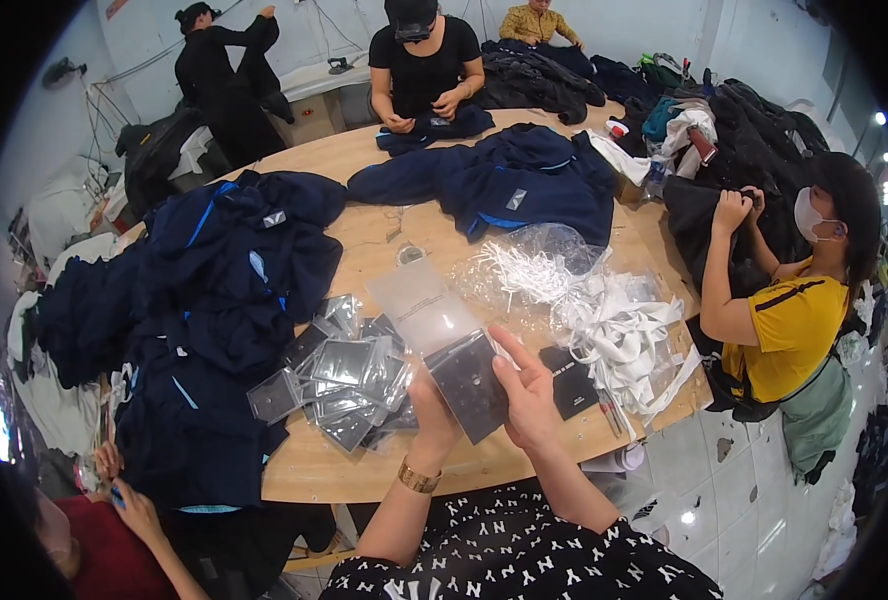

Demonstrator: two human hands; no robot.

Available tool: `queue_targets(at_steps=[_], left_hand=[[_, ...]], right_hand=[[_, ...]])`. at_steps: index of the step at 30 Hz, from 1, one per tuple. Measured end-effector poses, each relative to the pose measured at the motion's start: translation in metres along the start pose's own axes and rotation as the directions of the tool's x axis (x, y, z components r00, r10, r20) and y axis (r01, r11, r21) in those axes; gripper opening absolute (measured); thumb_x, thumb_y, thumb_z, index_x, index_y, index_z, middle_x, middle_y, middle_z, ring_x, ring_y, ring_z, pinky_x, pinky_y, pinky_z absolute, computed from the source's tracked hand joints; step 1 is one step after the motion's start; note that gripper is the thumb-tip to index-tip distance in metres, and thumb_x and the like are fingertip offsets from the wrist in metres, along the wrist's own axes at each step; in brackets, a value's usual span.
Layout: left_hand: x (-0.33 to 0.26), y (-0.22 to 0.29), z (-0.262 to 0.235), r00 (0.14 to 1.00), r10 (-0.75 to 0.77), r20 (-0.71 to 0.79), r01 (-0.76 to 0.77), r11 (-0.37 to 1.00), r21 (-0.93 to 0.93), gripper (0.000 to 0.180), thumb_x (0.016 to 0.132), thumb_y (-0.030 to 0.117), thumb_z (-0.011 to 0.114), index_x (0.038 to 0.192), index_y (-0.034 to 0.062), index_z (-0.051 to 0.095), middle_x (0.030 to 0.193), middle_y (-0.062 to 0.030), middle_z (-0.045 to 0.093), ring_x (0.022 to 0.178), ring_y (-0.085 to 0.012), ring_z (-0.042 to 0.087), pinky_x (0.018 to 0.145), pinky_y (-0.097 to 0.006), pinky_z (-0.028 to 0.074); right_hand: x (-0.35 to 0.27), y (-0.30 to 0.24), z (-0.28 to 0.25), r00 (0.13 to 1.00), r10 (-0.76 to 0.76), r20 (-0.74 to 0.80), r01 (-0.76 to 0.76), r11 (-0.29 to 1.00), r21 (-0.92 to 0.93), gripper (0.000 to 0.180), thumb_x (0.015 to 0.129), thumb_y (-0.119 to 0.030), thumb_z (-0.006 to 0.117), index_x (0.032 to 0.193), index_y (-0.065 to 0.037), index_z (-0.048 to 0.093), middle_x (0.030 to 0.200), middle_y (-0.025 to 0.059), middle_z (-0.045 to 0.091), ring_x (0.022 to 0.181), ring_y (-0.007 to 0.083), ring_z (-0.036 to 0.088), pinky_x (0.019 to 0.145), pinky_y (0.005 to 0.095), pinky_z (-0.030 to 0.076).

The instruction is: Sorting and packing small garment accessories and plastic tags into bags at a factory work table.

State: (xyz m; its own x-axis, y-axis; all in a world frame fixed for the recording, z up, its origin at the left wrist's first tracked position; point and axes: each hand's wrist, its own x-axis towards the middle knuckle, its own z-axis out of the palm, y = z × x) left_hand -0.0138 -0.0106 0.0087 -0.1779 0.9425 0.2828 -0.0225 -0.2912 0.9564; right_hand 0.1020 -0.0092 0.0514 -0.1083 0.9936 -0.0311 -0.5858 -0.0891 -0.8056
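My left hand (435, 412) and my right hand (531, 402) grip a stack of square black cards (471, 388) between them, above the table's front edge. A frosted, see-through sheet (422, 304) with small print stands out from the stack's far edge. Left of my hands lies a loose heap of black cards in clear plastic sleeves (349, 372). Beside my right hand more black cards (570, 387) rest on the table, partly hidden by that hand. White tape strips (624, 325) and white cords in a clear plastic bag (524, 270) lie beyond them.
Navy jackets (234, 250) cover the wooden table's (309, 478) left side; another navy jacket (539, 185) lies at the back. Slim metal tools (612, 412) lie near the right edge. Co-workers surround the table: one in yellow (799, 325) at right, one in dark red (114, 550) at lower left.
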Motion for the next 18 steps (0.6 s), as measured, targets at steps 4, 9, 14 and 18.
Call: queue_targets(at_steps=[4,9,14,18], left_hand=[[-0.005,0.014,0.005,0.998,0.044,0.054,-0.047,0.997,0.061,0.033,0.079,0.025,0.062,0.101,-0.0002,0.057,0.092,-0.0091,0.063,0.083,-0.0178,0.061,0.071,-0.031,0.047],[-0.012,0.019,0.009,0.986,0.107,0.13,-0.103,0.994,-0.04,0.032,0.081,0.024,0.06,0.101,-0.0001,0.058,0.095,-0.0092,0.063,0.086,-0.0181,0.06,0.076,-0.03,0.047],[-0.008,0.017,0.005,0.993,0.048,0.11,-0.038,0.995,-0.092,0.031,0.082,0.022,0.057,0.102,-0.0005,0.057,0.093,-0.0083,0.063,0.085,-0.0177,0.06,0.076,-0.03,0.047],[-0.012,0.032,0.007,0.966,-0.171,0.195,0.259,0.596,-0.76,0.036,0.089,0.024,0.043,0.112,-0.0023,0.047,0.103,-0.0126,0.058,0.084,-0.0196,0.061,0.076,-0.031,0.052]], right_hand=[[-0.001,-0.002,-0.005,1.0,-0.005,0.012,0.005,1.0,-0.017,0.039,0.089,-0.003,0.043,0.128,0.001,0.037,0.092,0.0098,0.062,0.074,0.007,0.058,0.065,0.0189,0.048],[-0.002,-0.009,-0.006,1.0,-0.013,-0.009,0.013,1.0,0.013,0.037,0.089,-0.003,0.044,0.125,0.001,0.041,0.09,0.0084,0.062,0.072,0.0061,0.058,0.063,0.0177,0.047],[-0.006,-0.014,-0.007,0.994,-0.104,0.034,0.109,0.967,-0.231,0.034,0.088,-0.003,0.045,0.121,0.002,0.046,0.091,0.0076,0.062,0.075,0.0083,0.058,0.069,0.0194,0.047],[-0.015,-0.029,-0.015,0.989,0.031,0.143,0.03,0.911,-0.41,0.046,0.081,-0.015,0.061,0.123,-0.003,0.046,0.106,0.012,0.057,0.087,0.011,0.055,0.075,0.0251,0.046]])
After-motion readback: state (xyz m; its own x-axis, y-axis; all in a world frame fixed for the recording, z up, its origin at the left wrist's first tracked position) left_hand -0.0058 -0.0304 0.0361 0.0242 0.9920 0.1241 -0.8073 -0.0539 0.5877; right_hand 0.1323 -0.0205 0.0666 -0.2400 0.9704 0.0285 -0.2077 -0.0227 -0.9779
